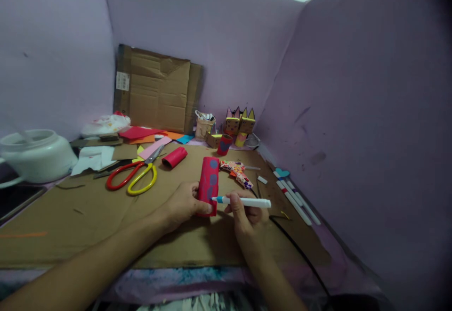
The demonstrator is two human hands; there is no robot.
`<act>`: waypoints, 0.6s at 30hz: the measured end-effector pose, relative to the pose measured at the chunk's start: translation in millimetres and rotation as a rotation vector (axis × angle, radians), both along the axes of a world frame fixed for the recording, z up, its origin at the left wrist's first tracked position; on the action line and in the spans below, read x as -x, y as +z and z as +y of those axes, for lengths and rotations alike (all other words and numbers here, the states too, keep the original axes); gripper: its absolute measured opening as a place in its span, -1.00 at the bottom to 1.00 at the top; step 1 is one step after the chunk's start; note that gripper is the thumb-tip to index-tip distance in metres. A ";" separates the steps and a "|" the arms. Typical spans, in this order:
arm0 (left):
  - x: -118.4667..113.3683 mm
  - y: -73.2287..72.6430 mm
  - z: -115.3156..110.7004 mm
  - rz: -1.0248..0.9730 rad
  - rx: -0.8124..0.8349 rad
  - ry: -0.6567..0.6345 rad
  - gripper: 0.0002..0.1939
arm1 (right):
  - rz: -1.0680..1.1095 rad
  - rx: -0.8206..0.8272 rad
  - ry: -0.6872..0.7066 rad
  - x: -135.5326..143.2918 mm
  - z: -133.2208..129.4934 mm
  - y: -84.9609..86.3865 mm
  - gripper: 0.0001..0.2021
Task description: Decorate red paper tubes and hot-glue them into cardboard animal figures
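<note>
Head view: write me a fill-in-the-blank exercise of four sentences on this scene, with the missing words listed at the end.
1. The slim white marker pen is in the person's ____ hand.
2. The other hand grips a spotted cylindrical tube whose main colour is ____.
3. Red and ____ are the two handle colours of the metal-bladed scissors.
4. The round white pot stands near the picture's ____ edge.

Missing words: right; red; yellow; left.
</note>
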State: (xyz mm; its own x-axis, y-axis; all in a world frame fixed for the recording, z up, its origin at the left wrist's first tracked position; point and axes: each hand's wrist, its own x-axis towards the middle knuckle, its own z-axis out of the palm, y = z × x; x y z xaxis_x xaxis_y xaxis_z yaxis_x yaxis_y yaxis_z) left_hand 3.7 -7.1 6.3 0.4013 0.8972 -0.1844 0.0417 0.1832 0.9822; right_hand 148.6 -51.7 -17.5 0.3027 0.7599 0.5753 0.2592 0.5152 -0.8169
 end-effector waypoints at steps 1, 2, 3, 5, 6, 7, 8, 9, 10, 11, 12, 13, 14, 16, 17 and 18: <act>0.1 0.5 -0.4 0.000 0.003 -0.002 -0.66 | 0.001 0.001 0.000 0.0 -0.1 0.0 -0.79; 0.1 1.2 -0.7 -0.001 0.004 -0.003 -0.65 | 0.001 0.001 0.000 0.1 -0.2 0.3 -0.79; 0.1 2.1 -1.0 -0.001 0.005 -0.004 -0.65 | 0.002 0.000 -0.002 0.3 -0.2 0.8 -0.79; 0.0 4.0 -1.4 -0.003 0.009 0.003 -0.64 | 0.009 -0.011 -0.022 0.9 -0.2 2.3 -0.79; -0.1 4.9 -1.5 -0.002 0.012 0.007 -0.64 | 0.009 -0.014 -0.033 1.3 -0.2 3.1 -0.78; -0.1 5.7 -1.6 0.001 0.012 0.010 -0.65 | 0.007 -0.016 -0.045 1.7 -0.1 3.8 -0.78; 0.0 6.1 -1.6 0.006 0.011 0.013 -0.65 | 0.006 -0.016 -0.060 2.0 -0.1 4.3 -0.77; 0.1 6.4 -1.7 0.011 0.010 0.013 -0.66 | 0.003 -0.018 -0.074 2.2 0.1 4.8 -0.77; 0.2 6.4 -1.8 0.014 0.007 0.012 -0.67 | 0.000 -0.019 -0.086 2.4 0.2 5.0 -0.77; 0.4 6.2 -1.9 0.015 0.002 0.012 -0.67 | -0.005 -0.019 -0.096 2.6 0.4 5.2 -0.77; 0.6 5.9 -2.0 0.013 -0.003 0.011 -0.68 | -0.008 -0.021 -0.103 2.7 0.7 5.3 -0.78; 0.8 5.6 -2.1 0.008 -0.005 0.010 -0.67 | -0.008 -0.024 -0.107 2.8 0.9 5.4 -0.78; 0.9 5.5 -2.3 0.002 -0.004 0.006 -0.67 | -0.008 -0.028 -0.103 2.9 1.2 5.6 -0.78; 1.0 5.6 -2.7 -0.012 0.000 -0.001 -0.64 | -0.003 -0.033 -0.094 2.9 1.8 5.8 -0.79; 1.0 5.8 -2.9 -0.013 0.002 0.000 -0.63 | -0.003 -0.037 -0.090 2.8 2.0 5.8 -0.80; 1.0 6.1 -3.1 -0.011 0.001 0.002 -0.63 | -0.009 -0.038 -0.086 2.5 2.2 5.7 -0.80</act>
State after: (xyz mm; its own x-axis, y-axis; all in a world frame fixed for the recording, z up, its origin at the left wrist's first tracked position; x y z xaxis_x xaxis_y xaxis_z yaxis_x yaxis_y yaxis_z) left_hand 2.7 -10.2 12.4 0.4019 0.8977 -0.1808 0.0309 0.1841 0.9824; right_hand 146.1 -49.5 -11.8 0.3603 0.7089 0.6063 0.3107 0.5216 -0.7946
